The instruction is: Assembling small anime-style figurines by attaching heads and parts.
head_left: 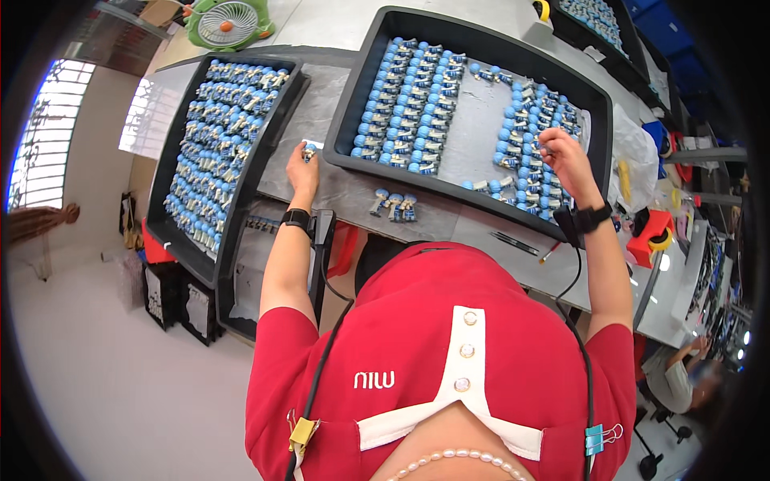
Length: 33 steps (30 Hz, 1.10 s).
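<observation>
My left hand (302, 171) is closed on a small blue-headed figurine (310, 153), held beside the left wall of the large black tray (341, 132). My right hand (568, 160) hovers over the right part of that tray, its fingers pinched together near the rows of blue-headed figurines (525, 132). Whatever lies between those fingertips is too small to make out. More rows of figurines (409, 104) fill the tray's left half, with bare white lining between the two groups. Just in front of the tray, several loose figurines (395, 205) rest on the grey table.
A second black tray (295, 100), packed with figurines, stands tilted at the left. Dark pen-like tools (513, 242) lie near the table's front edge. A green fan (228, 24) is at the back left. Another person (682, 381) sits far right. Black cables hang by both wrists.
</observation>
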Each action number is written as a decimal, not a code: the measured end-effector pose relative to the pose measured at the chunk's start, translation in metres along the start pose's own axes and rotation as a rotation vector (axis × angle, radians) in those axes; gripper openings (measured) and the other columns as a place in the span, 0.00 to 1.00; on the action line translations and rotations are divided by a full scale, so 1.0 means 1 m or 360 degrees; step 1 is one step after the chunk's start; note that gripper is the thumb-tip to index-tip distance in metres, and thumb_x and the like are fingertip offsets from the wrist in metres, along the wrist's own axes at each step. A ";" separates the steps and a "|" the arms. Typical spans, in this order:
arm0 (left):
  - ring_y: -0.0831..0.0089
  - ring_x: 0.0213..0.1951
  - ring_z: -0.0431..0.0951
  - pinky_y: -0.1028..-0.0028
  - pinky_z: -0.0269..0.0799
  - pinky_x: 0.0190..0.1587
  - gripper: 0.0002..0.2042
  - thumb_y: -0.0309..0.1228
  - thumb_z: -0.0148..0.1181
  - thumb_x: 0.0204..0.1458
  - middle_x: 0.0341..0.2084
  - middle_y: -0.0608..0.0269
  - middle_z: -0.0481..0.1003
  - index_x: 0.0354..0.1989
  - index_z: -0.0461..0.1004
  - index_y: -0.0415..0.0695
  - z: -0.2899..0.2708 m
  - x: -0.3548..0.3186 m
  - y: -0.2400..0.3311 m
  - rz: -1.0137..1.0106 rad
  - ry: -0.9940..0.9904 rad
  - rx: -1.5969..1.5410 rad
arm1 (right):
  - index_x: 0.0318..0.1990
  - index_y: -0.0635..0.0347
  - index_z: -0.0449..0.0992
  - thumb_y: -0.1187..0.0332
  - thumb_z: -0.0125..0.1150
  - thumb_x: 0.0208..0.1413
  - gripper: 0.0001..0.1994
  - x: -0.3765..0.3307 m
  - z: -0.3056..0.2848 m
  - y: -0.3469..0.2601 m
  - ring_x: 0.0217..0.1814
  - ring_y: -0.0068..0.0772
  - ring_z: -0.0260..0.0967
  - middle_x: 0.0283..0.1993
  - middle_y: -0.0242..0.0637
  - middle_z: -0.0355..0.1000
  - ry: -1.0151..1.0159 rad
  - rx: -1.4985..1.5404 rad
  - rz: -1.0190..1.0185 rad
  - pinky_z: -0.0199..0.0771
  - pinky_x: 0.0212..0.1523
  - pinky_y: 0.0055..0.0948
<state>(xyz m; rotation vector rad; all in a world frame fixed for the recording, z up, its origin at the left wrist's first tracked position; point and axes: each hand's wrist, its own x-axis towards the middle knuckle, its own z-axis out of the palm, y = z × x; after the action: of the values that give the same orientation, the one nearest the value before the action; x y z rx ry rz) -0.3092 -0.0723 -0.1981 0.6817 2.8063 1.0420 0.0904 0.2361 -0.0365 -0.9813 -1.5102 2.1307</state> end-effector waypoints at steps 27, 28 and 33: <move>0.67 0.57 0.64 0.67 0.59 0.57 0.36 0.28 0.70 0.38 0.56 0.58 0.64 0.59 0.60 0.43 -0.096 -0.100 0.246 0.0905 -0.0943 -0.0923 | 0.37 0.62 0.75 0.64 0.56 0.55 0.11 -0.005 0.079 -0.011 0.18 0.08 0.46 0.19 0.19 0.59 -0.0737 0.0012 0.0411 0.45 0.19 0.13; 0.66 0.59 0.63 0.67 0.58 0.58 0.39 0.29 0.71 0.37 0.56 0.57 0.64 0.61 0.58 0.43 -0.089 -0.107 0.256 0.1029 -0.1009 -0.0903 | 0.42 0.65 0.74 0.65 0.55 0.55 0.13 -0.017 0.086 -0.014 0.17 0.08 0.46 0.21 0.19 0.60 -0.0799 0.0220 0.0419 0.45 0.19 0.12; 0.67 0.59 0.62 0.68 0.57 0.59 0.42 0.30 0.72 0.37 0.57 0.56 0.63 0.62 0.55 0.42 -0.074 -0.126 0.289 0.1196 -0.1235 -0.1023 | 0.40 0.63 0.73 0.65 0.53 0.56 0.10 -0.054 0.095 -0.026 0.20 0.09 0.46 0.23 0.18 0.59 -0.0845 0.0424 0.0376 0.46 0.21 0.14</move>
<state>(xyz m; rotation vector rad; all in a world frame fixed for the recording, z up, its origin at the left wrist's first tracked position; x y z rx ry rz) -0.1015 0.0227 0.0312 1.6208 1.4436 1.2714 0.0583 0.1464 0.0236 -0.5438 -1.3098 2.8367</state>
